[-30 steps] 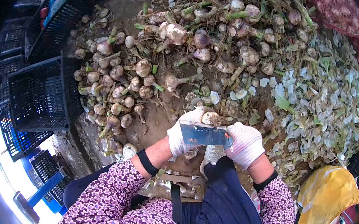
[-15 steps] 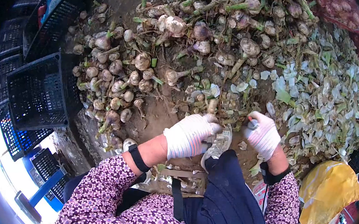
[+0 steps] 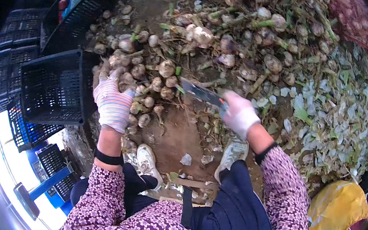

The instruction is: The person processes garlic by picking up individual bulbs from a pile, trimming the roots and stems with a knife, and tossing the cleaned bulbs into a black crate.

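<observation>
Nearest, at six o'clock from the middle of the view, the person's dark-trousered legs [image 3: 237, 204] stretch forward, with pale shoes [image 3: 147, 162] at seven and five. At four o'clock a yellow sack [image 3: 339, 209] sits beside the right sleeve [image 3: 287, 196]. The gloved right hand [image 3: 239, 113], at three, is closed around the handle of a broad knife [image 3: 201, 93], whose blade slants toward eleven and partly hides the ground under it. At nine the gloved left hand [image 3: 112, 101] reaches over the garlic bulbs [image 3: 166, 68] at ten, fingers spread and bent, covering some; whether it grips one cannot be told. Just past that hand, a black crate [image 3: 53, 87] walls off the nine o'clock side. Loose peelings [image 3: 335, 112] spread across two to three. Farther out, stemmed garlic [image 3: 273, 63] heaps up at one and a red mesh bag [image 3: 361, 25] bounds two.
</observation>
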The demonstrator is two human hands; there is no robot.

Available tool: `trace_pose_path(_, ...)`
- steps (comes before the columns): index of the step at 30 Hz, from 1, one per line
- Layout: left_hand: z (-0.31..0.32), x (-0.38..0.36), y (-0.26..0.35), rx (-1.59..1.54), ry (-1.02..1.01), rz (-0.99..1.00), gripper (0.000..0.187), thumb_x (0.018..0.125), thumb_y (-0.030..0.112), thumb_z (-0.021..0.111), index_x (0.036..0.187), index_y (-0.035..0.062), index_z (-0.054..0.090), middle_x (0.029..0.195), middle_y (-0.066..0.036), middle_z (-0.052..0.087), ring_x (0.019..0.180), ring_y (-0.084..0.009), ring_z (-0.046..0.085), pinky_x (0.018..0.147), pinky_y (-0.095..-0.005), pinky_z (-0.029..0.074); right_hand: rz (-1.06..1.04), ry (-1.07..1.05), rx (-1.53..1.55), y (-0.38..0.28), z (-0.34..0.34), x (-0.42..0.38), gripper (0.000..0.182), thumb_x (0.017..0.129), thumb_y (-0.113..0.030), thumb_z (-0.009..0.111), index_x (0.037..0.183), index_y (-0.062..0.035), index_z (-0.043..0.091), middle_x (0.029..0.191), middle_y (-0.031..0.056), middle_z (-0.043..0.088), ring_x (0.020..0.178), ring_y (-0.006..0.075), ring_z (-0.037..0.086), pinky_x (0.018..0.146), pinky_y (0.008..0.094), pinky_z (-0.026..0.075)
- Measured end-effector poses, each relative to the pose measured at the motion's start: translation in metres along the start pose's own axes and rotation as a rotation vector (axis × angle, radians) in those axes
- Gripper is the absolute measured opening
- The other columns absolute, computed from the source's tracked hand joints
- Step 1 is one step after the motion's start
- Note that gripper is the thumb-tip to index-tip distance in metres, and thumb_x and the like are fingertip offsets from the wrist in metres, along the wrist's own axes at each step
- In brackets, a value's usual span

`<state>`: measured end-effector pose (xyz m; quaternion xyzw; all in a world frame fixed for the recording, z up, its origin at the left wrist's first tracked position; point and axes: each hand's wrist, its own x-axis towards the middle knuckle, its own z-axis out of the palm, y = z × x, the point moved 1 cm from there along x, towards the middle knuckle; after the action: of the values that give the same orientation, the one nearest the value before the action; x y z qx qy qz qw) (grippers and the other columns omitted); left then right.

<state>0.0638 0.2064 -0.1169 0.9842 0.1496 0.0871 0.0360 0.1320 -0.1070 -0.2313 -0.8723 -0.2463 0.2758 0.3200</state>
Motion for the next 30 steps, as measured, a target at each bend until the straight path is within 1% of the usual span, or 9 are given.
trace_pose_path(4, 0.019, -0.021, 0.019, -0.557, -0.062, -0.247, 0.043, 0.078, 0.014, 0.078, 0.117, 0.0006, 0.066, 0.117, -0.017, 0.065, 0.108, -0.0284, 0.061, 0.099, -0.0376, 0.046, 0.116, -0.131, 0.002, -0.012, 0.039, 0.071, 0.018, 0.084, -0.017, 0.063, 0.099, -0.0055, 0.063, 0.103, 0.0211, 0.068, 0.096, 0.0425, 0.065, 0.081, 0.0483, 0.053)
trace_pose_path(7, 0.064, -0.06, 0.039, -0.831, -0.362, -0.59, 0.065, 0.081, 0.02, 0.08, 0.137, 0.0009, 0.054, 0.117, -0.011, 0.065, 0.103, -0.0191, 0.062, 0.088, -0.0303, 0.052, 0.196, -0.11, -0.128, -0.006, 0.045, 0.075, 0.02, 0.086, -0.017, 0.061, 0.102, -0.006, 0.063, 0.102, 0.022, 0.068, 0.096, 0.0432, 0.065, 0.082, 0.0483, 0.052)
trace_pose_path(9, 0.08, -0.088, 0.064, -1.185, -0.576, -0.803, 0.083, 0.082, 0.018, 0.08, 0.151, 0.0022, 0.035, 0.127, -0.014, 0.061, 0.11, -0.0199, 0.061, 0.084, -0.0333, 0.055, 0.446, -0.074, 0.249, -0.015, 0.04, 0.044, 0.024, 0.084, -0.017, 0.062, 0.105, -0.0061, 0.062, 0.1, 0.0222, 0.068, 0.094, 0.0444, 0.064, 0.082, 0.0481, 0.052)
trace_pose_path(11, 0.07, -0.091, 0.109, -1.772, -0.633, -0.827, 0.078, 0.083, 0.012, 0.078, 0.149, 0.0038, 0.039, 0.126, -0.006, 0.063, 0.107, -0.0168, 0.062, 0.081, -0.0313, 0.055, 0.347, -0.018, 0.465, -0.037, 0.022, 0.001, 0.025, 0.081, -0.016, 0.066, 0.103, -0.0041, 0.061, 0.091, 0.0181, 0.068, 0.084, 0.0299, 0.067, 0.078, 0.0394, 0.052)
trace_pose_path(13, 0.081, -0.095, 0.122, -1.806, -0.668, -0.735, 0.066, 0.083, 0.008, 0.076, 0.142, 0.0068, 0.047, 0.122, -0.001, 0.064, 0.104, -0.0133, 0.062, 0.082, -0.0283, 0.053, 0.273, 0.084, 0.446, -0.04, 0.025, -0.029, 0.023, 0.082, -0.015, 0.066, 0.102, -0.0048, 0.061, 0.087, 0.0157, 0.067, 0.082, 0.0231, 0.066, 0.075, 0.0365, 0.051)
trace_pose_path(15, 0.079, -0.092, 0.124, -1.874, -0.779, -0.748, 0.06, 0.081, 0.005, 0.076, 0.137, 0.0085, 0.053, 0.12, 0.0, 0.065, 0.103, -0.0116, 0.062, 0.086, -0.0275, 0.052, 0.318, -0.06, 0.477, -0.025, 0.019, -0.039, 0.02, 0.083, -0.015, 0.065, 0.1, -0.0056, 0.061, 0.084, 0.015, 0.066, 0.079, 0.0259, 0.065, 0.075, 0.0374, 0.051)
trace_pose_path(19, 0.071, -0.075, 0.128, -1.628, -0.84, -0.665, 0.056, 0.084, 0.005, 0.075, 0.136, 0.0072, 0.054, 0.113, -0.002, 0.069, 0.1, -0.0152, 0.065, 0.092, -0.0335, 0.055, -0.033, 0.241, 0.069, -0.012, -0.018, -0.063, 0.012, 0.082, -0.012, 0.063, 0.093, -0.0059, 0.062, 0.088, 0.0171, 0.064, 0.078, 0.0391, 0.064, 0.068, 0.0428, 0.053)
trace_pose_path(22, 0.114, -0.091, 0.132, -2.275, -0.903, -0.464, 0.09, 0.079, 0.003, 0.081, 0.152, 0.0019, 0.028, 0.128, -0.009, 0.061, 0.111, -0.015, 0.062, 0.1, -0.0336, 0.052, -0.152, 0.165, -0.089, -0.028, -0.047, -0.077, 0.013, 0.081, -0.016, 0.066, 0.09, -0.007, 0.063, 0.083, 0.0149, 0.062, 0.073, 0.0362, 0.064, 0.065, 0.0437, 0.052)
trace_pose_path(30, 0.08, -0.069, 0.146, -1.512, -1.076, -0.538, 0.065, 0.08, 0.011, 0.083, 0.136, 0.0013, 0.051, 0.118, -0.006, 0.067, 0.104, -0.0105, 0.063, 0.093, -0.0281, 0.053, -0.176, -0.053, -0.252, -0.021, -0.054, -0.087, 0.012, 0.079, -0.018, 0.067, 0.086, -0.0088, 0.064, 0.077, 0.0132, 0.061, 0.07, 0.0341, 0.064, 0.063, 0.0445, 0.051)
